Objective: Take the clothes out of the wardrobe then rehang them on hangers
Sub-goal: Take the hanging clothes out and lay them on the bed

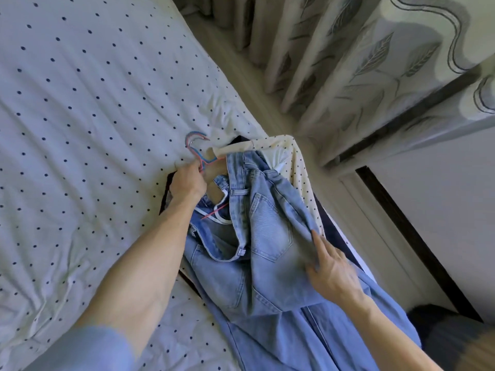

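- Closest to the lens is the left forearm, running up from a blue sleeve [88, 346] to the left hand [187, 182] just beside the waistband of the jeans [267, 236].
- That hand is curled tight round the necks of the hangers [197, 147], whose pink and blue hooks stick out beyond the jeans' waistband, over the dotted bedsheet [80, 103].
- The right hand [333, 273] rests on the jeans' far edge with the fingers nearly straight, the forefinger along a fold of denim. No closed pinch shows, so I judge it is steadying rather than holding.
- The jeans lie in a bundle on top of other clothes: a cream dotted garment [297, 162] sticks out past their waistband and a dark garment [325, 218] shows along their right edge. Patterned curtains [361, 76] hang beyond them.
- The step in hand looks like freeing the jeans from their hanger, a thin pink bar of which shows inside the waistband.
- To do it well, keep the left grip firm on the hanger necks so the hooks do not tangle.
- Let the right hand take a proper fold of denim and draw the jeans away from the hooks.
- Pull along the bar rather than across it, since a belt loop could catch.
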{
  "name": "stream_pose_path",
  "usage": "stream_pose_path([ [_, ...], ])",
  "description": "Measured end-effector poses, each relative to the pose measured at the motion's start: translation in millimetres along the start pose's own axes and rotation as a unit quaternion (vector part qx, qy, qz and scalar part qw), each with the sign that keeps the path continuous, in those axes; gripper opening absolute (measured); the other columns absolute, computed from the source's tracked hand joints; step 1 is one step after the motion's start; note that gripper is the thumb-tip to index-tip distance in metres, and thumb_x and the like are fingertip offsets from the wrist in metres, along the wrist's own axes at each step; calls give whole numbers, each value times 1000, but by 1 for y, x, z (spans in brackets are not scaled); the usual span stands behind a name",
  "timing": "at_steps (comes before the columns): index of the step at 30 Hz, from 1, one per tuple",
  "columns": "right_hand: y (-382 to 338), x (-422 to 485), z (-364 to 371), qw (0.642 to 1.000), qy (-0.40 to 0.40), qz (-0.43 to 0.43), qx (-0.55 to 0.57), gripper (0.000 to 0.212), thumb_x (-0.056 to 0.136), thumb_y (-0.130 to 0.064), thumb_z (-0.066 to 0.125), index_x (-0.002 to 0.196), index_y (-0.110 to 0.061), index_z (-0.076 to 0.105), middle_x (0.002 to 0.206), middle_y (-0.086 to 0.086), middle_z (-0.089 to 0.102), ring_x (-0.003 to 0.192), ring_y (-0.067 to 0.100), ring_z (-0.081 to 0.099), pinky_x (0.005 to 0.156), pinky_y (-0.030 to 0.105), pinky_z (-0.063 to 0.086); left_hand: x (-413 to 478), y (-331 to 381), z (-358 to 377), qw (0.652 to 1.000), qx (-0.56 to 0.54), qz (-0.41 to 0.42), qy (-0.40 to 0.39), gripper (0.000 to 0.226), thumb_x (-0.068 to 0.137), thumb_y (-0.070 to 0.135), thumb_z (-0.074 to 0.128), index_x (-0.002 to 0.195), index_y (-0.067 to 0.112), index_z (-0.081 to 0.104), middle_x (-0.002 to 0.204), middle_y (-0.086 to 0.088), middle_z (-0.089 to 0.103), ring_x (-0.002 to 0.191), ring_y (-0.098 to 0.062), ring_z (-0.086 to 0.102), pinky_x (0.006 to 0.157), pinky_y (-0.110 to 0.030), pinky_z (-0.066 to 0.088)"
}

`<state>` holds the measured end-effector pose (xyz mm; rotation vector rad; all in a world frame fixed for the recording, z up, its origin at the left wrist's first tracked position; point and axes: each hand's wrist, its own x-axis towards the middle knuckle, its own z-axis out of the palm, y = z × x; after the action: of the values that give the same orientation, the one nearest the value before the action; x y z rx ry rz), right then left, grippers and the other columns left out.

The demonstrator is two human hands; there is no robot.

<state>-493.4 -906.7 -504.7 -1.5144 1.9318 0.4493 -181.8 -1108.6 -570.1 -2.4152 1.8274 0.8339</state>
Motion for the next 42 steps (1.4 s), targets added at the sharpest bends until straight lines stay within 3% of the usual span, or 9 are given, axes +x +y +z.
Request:
stream_pose_path([
  [4, 2, -4, 10, 1000, -24, -4, 12, 79, 101, -40, 43, 158, -30, -12, 168, 1, 0, 153, 25, 11, 119, 45, 25, -10, -6, 3, 999, 49, 14, -9, 23, 101, 17, 47, 117, 15, 63, 109, -17, 67, 100, -39, 63, 70, -41, 47],
  [7, 0, -7, 6, 999, -32, -4, -1, 79, 100, -38, 42, 158, -27, -10, 167, 2, -2, 154, 24, 6, 121, 47, 19, -19, -5, 0, 997, 50, 10, -57, 44, 99, 14, 45, 143, 13, 48, 127, -18, 60, 115, -39, 57, 84, -44, 49],
  [12, 10, -48, -14, 996, 26, 3, 86, 64, 98, -24, 47, 157, -18, 23, 163, 2, 26, 149, 21, 24, 116, 35, 31, -68, 21, -13, 996, 49, 20, -69, 71, 96, 22, 51, 157, 10, 18, 160, -14, 25, 145, -36, 27, 114, -52, 31],
  [22, 98, -257, -60, 946, 221, 66, 228, 39, 99, -28, 56, 138, -32, 55, 143, -16, 53, 142, 7, 37, 110, 11, 20, -270, 166, -39, 939, 58, 315, -125, 65, 99, 32, 50, 156, 13, 26, 162, -10, 25, 146, -27, 29, 117, -38, 27],
  [25, 131, -328, -65, 918, 301, 105, 236, 38, 97, -27, 62, 135, -27, 61, 140, -12, 56, 141, 6, 39, 111, 10, 18, -338, 225, -43, 889, 85, 432, -127, 63, 99, 34, 48, 156, 17, 28, 163, -7, 25, 149, -24, 24, 121, -38, 21],
  [29, 178, -425, -55, 865, 421, 144, 230, 37, 93, -23, 67, 130, -22, 66, 137, -8, 60, 139, 10, 43, 116, 36, 36, -442, 298, -40, 805, 133, 567, -111, 61, 100, 38, 45, 156, 25, 26, 164, 1, 23, 151, -18, 17, 122, -39, 17],
  [33, 219, -530, -21, 792, 519, 224, 229, 36, 90, -20, 70, 126, -20, 69, 135, -7, 62, 137, 12, 46, 114, 38, 39, -564, 347, -24, 712, 151, 679, -97, 57, 101, 40, 42, 155, 31, 28, 163, 8, 23, 151, -12, 16, 122, -34, 13],
  [38, 251, -668, 57, 688, 595, 355, 217, 32, 93, -24, 63, 124, -24, 70, 135, -9, 62, 136, 11, 47, 112, 34, 38, -742, 367, 0, 540, 113, 824, -128, 49, 95, 26, 56, 144, 20, 52, 151, 0, 47, 140, -21, 43, 117, -36, 31],
  [42, 268, -772, 123, 608, 616, 460, 197, 33, 94, -27, 58, 124, -22, 70, 133, -5, 64, 134, 16, 50, 108, 44, 44, -882, 363, 23, 409, 86, 897, -141, 48, 94, 28, 59, 141, 22, 55, 148, 4, 51, 138, -19, 46, 115, -37, 36],
])
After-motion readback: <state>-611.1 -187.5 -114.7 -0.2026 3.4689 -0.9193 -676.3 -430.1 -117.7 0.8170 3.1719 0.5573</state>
